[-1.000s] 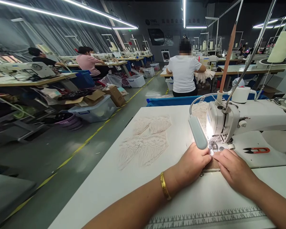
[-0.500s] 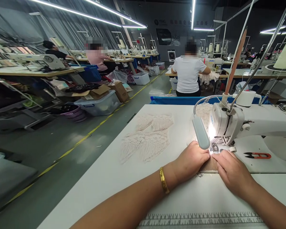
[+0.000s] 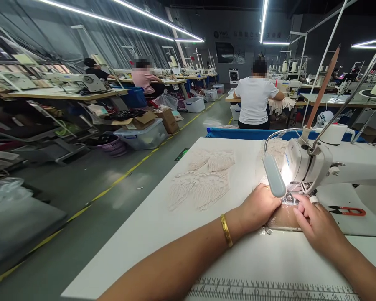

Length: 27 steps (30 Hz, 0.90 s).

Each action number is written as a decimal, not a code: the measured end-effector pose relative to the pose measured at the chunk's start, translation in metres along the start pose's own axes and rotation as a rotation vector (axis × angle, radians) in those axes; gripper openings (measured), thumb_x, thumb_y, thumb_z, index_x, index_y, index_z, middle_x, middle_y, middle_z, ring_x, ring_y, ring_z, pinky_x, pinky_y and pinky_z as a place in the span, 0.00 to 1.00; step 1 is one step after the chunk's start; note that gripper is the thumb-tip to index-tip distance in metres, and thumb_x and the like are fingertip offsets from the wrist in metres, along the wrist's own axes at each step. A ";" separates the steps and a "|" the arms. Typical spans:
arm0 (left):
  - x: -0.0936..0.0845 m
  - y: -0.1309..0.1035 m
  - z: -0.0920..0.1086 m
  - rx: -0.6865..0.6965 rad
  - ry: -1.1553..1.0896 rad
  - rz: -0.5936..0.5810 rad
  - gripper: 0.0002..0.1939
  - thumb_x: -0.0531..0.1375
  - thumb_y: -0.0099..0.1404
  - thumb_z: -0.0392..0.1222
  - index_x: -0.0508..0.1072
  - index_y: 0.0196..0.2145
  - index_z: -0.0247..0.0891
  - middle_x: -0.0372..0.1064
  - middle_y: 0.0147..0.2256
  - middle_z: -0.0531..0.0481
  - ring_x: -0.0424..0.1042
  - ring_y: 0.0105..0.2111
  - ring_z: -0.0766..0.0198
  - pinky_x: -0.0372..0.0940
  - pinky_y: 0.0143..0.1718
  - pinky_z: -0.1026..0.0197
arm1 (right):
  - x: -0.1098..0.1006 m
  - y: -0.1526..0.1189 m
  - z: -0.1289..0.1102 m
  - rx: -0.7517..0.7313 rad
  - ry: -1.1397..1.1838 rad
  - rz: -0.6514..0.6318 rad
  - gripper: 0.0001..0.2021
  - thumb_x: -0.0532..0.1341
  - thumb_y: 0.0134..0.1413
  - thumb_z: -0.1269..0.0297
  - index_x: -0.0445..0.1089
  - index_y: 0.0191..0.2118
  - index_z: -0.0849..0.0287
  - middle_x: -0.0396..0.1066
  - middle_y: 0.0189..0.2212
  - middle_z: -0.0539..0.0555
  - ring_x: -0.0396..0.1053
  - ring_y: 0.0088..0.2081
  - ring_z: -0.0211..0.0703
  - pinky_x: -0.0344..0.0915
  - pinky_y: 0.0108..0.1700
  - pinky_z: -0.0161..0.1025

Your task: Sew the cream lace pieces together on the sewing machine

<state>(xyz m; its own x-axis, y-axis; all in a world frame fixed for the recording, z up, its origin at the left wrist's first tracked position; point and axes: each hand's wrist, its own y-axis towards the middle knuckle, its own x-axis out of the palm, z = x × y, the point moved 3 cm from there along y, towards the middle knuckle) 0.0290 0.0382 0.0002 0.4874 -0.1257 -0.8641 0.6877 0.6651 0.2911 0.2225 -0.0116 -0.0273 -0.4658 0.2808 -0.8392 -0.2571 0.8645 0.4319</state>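
"What is your left hand [image 3: 261, 207] doing?"

"Its fingers are bunched together beside the metal foot [image 3: 289, 197] of my sewing machine [image 3: 301, 161]. The gray lamp [image 3: 275, 177] hides a bit of it, so I can't tell if it's pinching anything."

"And your right hand [image 3: 322, 225]?"

"It's half open. My pointing finger sticks out close to the foot, the others curl in, and I see nothing in it."

"Where's the lace?"

"Some pale lace [image 3: 277, 150] lies behind my left hand, next to the machine. More lace pieces [image 3: 200, 188] lie flat on the white counter [image 3: 163, 238], over to the left."
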 end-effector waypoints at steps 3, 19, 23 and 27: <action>0.000 0.000 0.000 -0.001 -0.008 -0.002 0.15 0.51 0.74 0.35 0.67 0.27 0.37 0.70 0.32 0.51 0.68 0.35 0.62 0.64 0.38 0.59 | 0.000 -0.002 -0.001 0.010 -0.006 0.011 0.15 0.50 0.73 0.59 0.68 0.57 0.53 0.75 0.33 0.54 0.71 0.28 0.48 0.66 0.29 0.42; 0.003 0.004 -0.018 -0.098 0.189 0.060 0.03 0.61 0.67 0.39 0.72 0.35 0.37 0.71 0.39 0.44 0.70 0.43 0.52 0.67 0.49 0.50 | 0.009 -0.012 0.006 0.038 0.086 -0.039 0.15 0.52 0.71 0.61 0.68 0.57 0.52 0.71 0.30 0.51 0.71 0.31 0.47 0.70 0.32 0.43; 0.002 0.003 -0.020 -0.187 0.210 0.029 0.09 0.63 0.68 0.46 0.72 0.36 0.38 0.73 0.42 0.43 0.70 0.46 0.47 0.66 0.49 0.46 | 0.013 -0.013 0.011 0.019 0.085 -0.037 0.14 0.52 0.72 0.60 0.69 0.56 0.52 0.71 0.30 0.51 0.71 0.31 0.48 0.70 0.32 0.44; -0.019 0.001 -0.024 -0.215 0.237 0.030 0.10 0.63 0.68 0.47 0.73 0.42 0.38 0.73 0.48 0.40 0.71 0.49 0.45 0.66 0.51 0.44 | 0.014 -0.013 0.014 0.025 0.086 -0.048 0.13 0.51 0.72 0.59 0.69 0.55 0.51 0.71 0.30 0.51 0.72 0.31 0.49 0.71 0.33 0.45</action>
<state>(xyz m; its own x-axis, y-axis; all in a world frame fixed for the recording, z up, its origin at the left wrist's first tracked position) 0.0077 0.0588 0.0072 0.3491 0.0547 -0.9355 0.5332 0.8093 0.2463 0.2311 -0.0131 -0.0497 -0.5243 0.2027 -0.8270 -0.2606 0.8865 0.3824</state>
